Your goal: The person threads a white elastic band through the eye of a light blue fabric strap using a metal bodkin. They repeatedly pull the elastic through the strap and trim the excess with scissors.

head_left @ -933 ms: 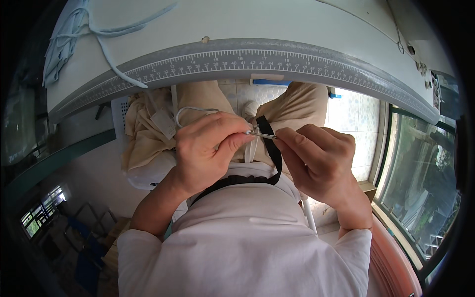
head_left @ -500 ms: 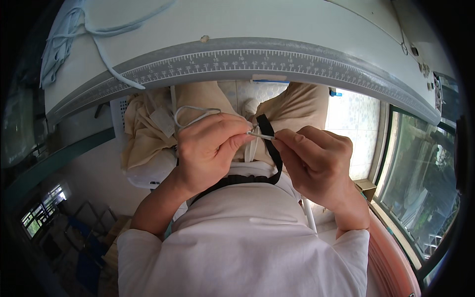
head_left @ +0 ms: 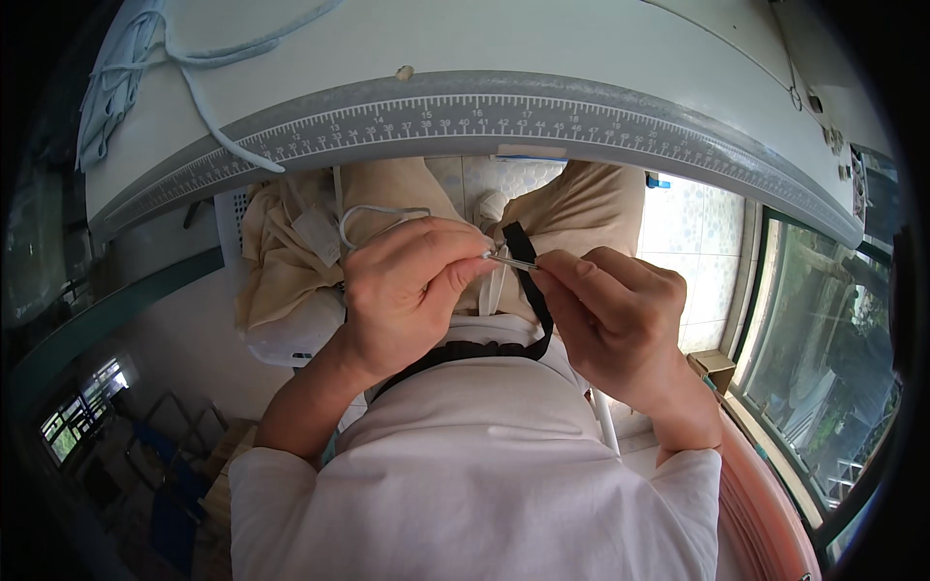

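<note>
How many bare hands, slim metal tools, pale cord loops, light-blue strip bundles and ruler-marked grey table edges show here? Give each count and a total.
Bare hands, left hand and right hand: 2
Slim metal tool: 1
Pale cord loop: 1
Light-blue strip bundle: 1
Ruler-marked grey table edge: 1
Total: 6

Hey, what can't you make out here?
- Head view: the right end of the slim metal tool, hidden by the right hand.
- Head view: where the pale cord runs, hidden by the left hand.
- Head view: light-blue strips, cut off by the upper edge.
</note>
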A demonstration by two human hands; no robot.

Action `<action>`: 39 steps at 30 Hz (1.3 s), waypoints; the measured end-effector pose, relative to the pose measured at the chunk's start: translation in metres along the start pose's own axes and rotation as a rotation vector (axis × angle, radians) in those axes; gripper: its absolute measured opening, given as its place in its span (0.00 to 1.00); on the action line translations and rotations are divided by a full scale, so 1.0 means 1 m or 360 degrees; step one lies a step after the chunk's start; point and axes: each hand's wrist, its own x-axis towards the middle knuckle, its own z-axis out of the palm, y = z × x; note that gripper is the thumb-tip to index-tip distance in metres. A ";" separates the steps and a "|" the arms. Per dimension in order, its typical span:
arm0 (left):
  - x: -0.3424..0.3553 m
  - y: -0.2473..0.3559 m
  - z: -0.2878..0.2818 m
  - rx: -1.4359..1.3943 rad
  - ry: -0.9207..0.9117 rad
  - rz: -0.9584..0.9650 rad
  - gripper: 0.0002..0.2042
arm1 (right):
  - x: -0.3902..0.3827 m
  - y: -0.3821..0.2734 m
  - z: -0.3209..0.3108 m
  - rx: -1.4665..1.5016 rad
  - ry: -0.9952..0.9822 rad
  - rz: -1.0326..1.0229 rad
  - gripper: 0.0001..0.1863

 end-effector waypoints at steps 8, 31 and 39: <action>-0.001 -0.001 0.002 0.0049 -0.0027 0.0075 0.09 | -0.001 -0.001 0.002 -0.0031 -0.0061 -0.0009 0.08; 0.008 0.008 -0.010 -0.1338 -0.0225 -0.0796 0.01 | -0.012 0.006 -0.010 0.1314 -0.0081 0.0659 0.06; 0.013 0.026 -0.003 -0.1441 -0.0098 -0.1056 0.05 | 0.000 0.007 0.008 0.1554 -0.0026 0.0763 0.07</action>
